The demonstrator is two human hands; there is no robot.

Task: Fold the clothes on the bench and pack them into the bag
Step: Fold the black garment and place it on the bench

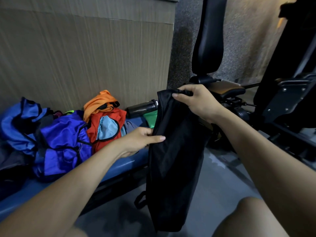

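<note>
Black bag (172, 151) hangs off the bench's (119, 166) front edge; contents not visible. Right hand (196, 101) clenches the bag's bunched top. Left hand (142, 139) pinches the bag's left side, thumb in front. Clothes (68, 134) piled unfolded at the bench's back edge, against the wall.

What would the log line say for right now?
right hand grips black bag top | left hand pinches its side | clothes pile unfolded on bench
</note>
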